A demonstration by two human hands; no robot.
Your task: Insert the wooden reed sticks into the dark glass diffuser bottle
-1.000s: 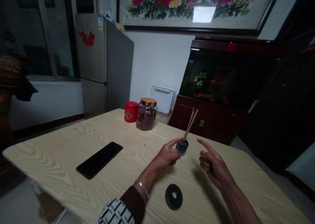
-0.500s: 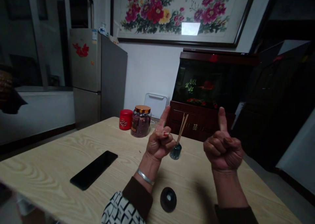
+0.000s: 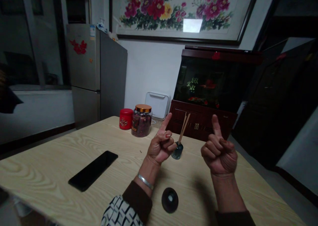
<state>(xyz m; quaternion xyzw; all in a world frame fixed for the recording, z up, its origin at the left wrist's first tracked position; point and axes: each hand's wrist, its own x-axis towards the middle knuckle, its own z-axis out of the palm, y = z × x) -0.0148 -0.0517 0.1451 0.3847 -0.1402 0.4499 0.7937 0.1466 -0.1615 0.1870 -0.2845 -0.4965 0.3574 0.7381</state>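
Observation:
My left hand (image 3: 161,148), with a silver bangle at the wrist, is raised above the table with its index finger pointing up. Its thumb is folded across the other curled fingers, and it holds nothing that I can see. My right hand (image 3: 220,153) makes the same shape further right, index finger up and the rest curled in, also with nothing visible in it. A reed diffuser (image 3: 177,151) with thin sticks stands just beyond my left hand, partly overlapped by it. On the table between my forearms lies a dark round object (image 3: 170,201) with a pale spot on top.
A black phone (image 3: 93,171) lies on the wooden table (image 3: 57,153) at left. Towards the far edge stand a red canister (image 3: 126,119) and a gold-lidded jar (image 3: 141,121). Behind are a fridge (image 3: 113,77), a white panel-like object (image 3: 157,105) and a fish tank (image 3: 203,83).
My right hand has shifted a little left and down, closer to my left hand. My left hand keeps its pose. The whole view has tilted slightly.

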